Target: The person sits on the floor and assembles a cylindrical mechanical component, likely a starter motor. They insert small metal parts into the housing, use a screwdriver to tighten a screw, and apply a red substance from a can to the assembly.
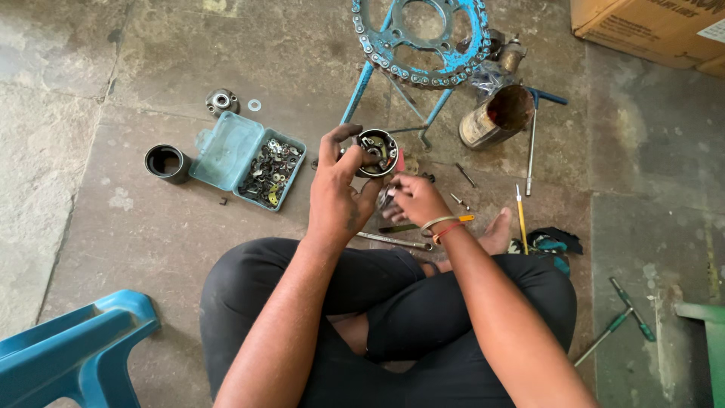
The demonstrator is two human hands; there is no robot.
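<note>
Frame centre — I see the left hand (336, 189) closed round a round metal part (377, 152), held above the floor (151, 227). Right hand (414, 198) just below it, fingers curled; grip unclear. Parts box (249, 160) left — sprocket (421, 38) top.

Parts box (226, 151): teal, lid open. Beside the box, cup (167, 162): black. Above and right of the box, sprocket (420, 38) and chain: blue. Can (495, 117): rust-red inside. Carton (649, 26): brown. Below the box, chair (75, 351): blue. Trousers (393, 302): black.
</note>
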